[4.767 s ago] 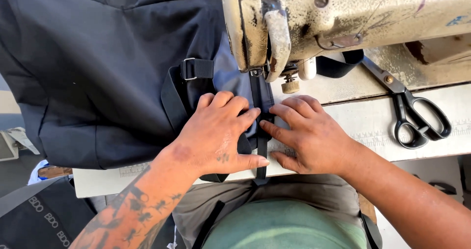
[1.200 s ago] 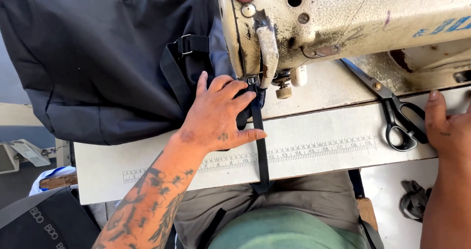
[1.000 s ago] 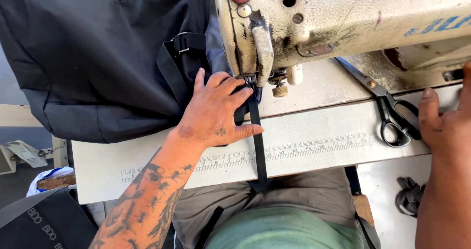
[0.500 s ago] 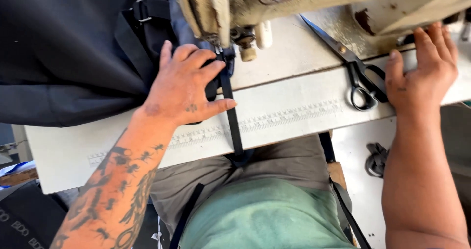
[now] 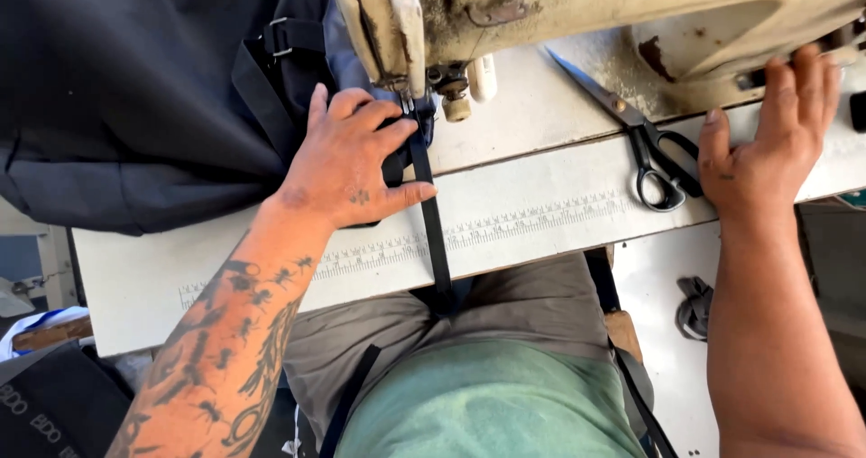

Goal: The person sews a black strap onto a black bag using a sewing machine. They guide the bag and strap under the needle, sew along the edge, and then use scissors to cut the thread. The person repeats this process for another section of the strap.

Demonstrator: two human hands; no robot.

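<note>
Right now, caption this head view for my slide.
Left hand pins black strap under sewing machine; right hand rests beside scissors.

The left hand (image 5: 352, 165) lies flat on the black webbing strap (image 5: 431, 215) and dark bag fabric (image 5: 135, 88), just below the needle of the worn cream sewing machine (image 5: 541, 7). The right hand (image 5: 767, 142) rests on the white tabletop (image 5: 541, 233) beside black-handled scissors (image 5: 645, 147), near the machine's base.
</note>
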